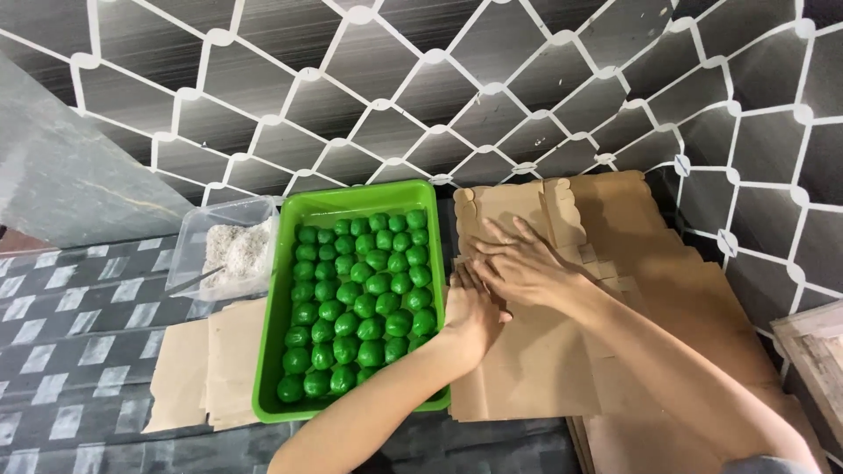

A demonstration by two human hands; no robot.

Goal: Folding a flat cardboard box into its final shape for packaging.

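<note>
Both hands flat on a stack of brown die-cut cardboard box blanks (536, 351), at 3 o'clock from the green tray (272, 351). Left hand (470, 312) pressed down near the stack's left edge, fingers together and extended, gripping nothing. Right hand (527, 263) spread wide across the top blank, fingers splayed toward 10 o'clock, also closed on nothing, just bearing on the cardboard.

For the pressing or creasing in hand: better to keep the left palm as an anchor on the fold line while the right sweeps outward, with even pressure so the scalloped flaps at 12 o'clock stay flat and do not tear. Probably wise to keep the wrist clear of the tray rim.

Tight on the left side: the tray of green dough balls (360, 298) sits touching or just beside the stack's left edge, so little slack toward 9 o'clock. Clear tub of white flakes (230, 250) at the tray's 10 o'clock, well apart from the hands. More brown sheets (206, 360) at the tray's 9 o'clock. Wall with diamond pattern close behind at 12 o'clock. Open room mainly toward 3 and 5 o'clock over the stack, short of a wooden edge (817, 351) at far right. Patterned surface (70, 351) visible at left.
</note>
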